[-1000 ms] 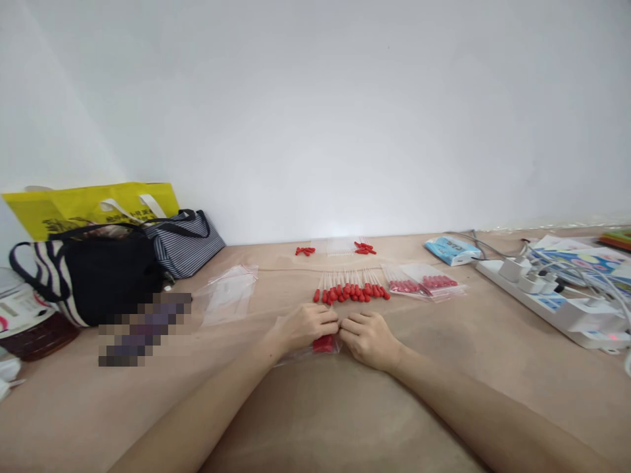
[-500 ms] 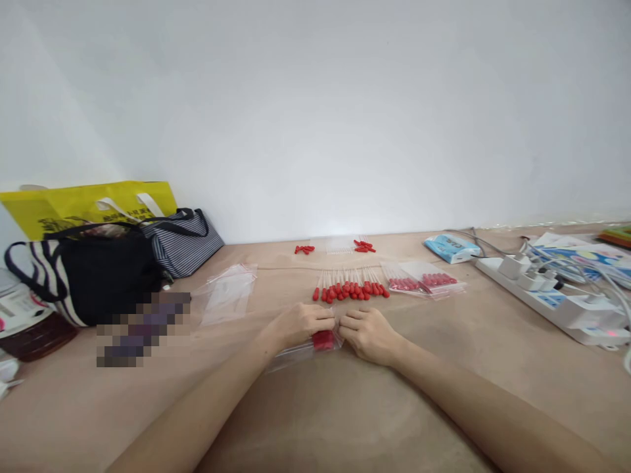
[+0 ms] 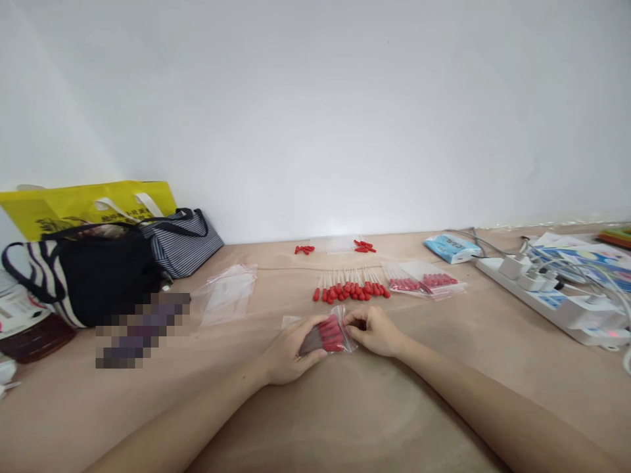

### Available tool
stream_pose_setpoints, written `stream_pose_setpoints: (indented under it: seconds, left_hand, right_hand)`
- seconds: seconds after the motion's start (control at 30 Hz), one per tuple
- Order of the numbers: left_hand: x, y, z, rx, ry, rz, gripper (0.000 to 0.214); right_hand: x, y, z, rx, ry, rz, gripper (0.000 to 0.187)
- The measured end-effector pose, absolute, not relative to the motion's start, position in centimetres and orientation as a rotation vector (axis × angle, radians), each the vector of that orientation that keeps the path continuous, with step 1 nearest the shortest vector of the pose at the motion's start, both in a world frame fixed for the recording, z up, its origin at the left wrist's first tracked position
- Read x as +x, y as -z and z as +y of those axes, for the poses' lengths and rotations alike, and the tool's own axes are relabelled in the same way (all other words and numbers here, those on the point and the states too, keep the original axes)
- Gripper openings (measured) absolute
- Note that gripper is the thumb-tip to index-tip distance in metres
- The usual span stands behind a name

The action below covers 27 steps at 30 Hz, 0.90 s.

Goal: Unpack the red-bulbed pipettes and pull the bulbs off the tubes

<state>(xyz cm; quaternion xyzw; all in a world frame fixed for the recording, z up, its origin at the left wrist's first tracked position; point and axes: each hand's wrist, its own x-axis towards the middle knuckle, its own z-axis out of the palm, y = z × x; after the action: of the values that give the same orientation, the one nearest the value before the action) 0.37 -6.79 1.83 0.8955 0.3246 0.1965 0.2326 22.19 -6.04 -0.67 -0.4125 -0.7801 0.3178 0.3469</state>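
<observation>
Between my hands lies a clear zip bag [image 3: 349, 343] with several red-headed items [image 3: 331, 334] inside. My left hand [image 3: 288, 355] grips its left part, thumb at the near edge and fingers at the far edge. With fingertips pinched together, my right hand [image 3: 375, 333] holds the bag's right edge, where the zip strip runs. Just beyond it, a row of white sticks with red heads [image 3: 352, 290] lies on the table. To their right rest filled clear bags [image 3: 438, 281] of the same red-headed sticks.
Flat empty clear bags [image 3: 227, 295] lie left of the sticks. Small red pieces [image 3: 304, 249] sit near the wall. A black bag [image 3: 108, 272], a striped bag [image 3: 185, 243] and a yellow bag [image 3: 83, 207] stand left. At right are a blue packet [image 3: 451, 248] and a power strip [image 3: 547, 299].
My left hand has opened out and slid back toward me, uncovering the red heads in the bag. The bag has turned and shifted slightly right; my right fingers now pinch its edge.
</observation>
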Motion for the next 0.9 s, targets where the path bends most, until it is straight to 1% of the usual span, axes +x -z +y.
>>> stream_pose_setpoints:
  seconds: [0.07,0.13,0.27,0.3,0.4,0.57,0.67,0.8,0.83,0.9]
  left_hand:
    - [0.71,-1.83,-6.49,2.464,-0.538,0.87,0.046]
    - [0.88,-1.85,-6.37,2.459,-0.549,0.858,0.045]
    - [0.87,-1.85,-6.49,2.446,-0.561,0.853,0.042]
    - [0.84,-1.83,-6.51,2.447,-0.565,0.852,0.041]
    - [0.72,-1.68,-6.45,2.457,-0.593,0.846,0.04]
    - [0.58,-1.36,-6.24,2.479,-0.638,0.808,0.04]
    - [0.57,-1.38,-6.24,2.49,-0.653,0.802,0.039]
    - [0.59,-1.54,-6.24,2.502,-0.658,0.79,0.036]
    - [0.59,-1.56,-6.23,2.506,-0.665,0.793,0.036]
    - [0.58,-1.58,-6.22,2.515,-0.682,0.796,0.036]
  right_hand:
    - [22.17,0.89,-5.99,-1.065,-0.988,-1.936,0.011]
    - [22.36,0.87,-6.02,-0.997,-1.106,-1.905,0.018]
    - [22.66,0.58,-6.14,-0.965,-1.125,-1.923,0.036]
    - [22.66,0.54,-6.15,-0.965,-1.105,-1.928,0.037]
    - [22.57,0.6,-6.07,-0.95,-1.07,-1.926,0.023]
    - [22.44,1.11,-5.76,-1.098,-1.085,-1.903,0.012]
    - [22.57,1.3,-5.69,-1.077,-1.145,-1.886,0.019]
    - [22.88,1.06,-5.85,-0.954,-1.269,-1.911,0.039]
    - [22.91,0.92,-5.93,-0.947,-1.263,-1.921,0.042]
    - [22.85,0.58,-6.14,-0.954,-1.201,-1.95,0.041]
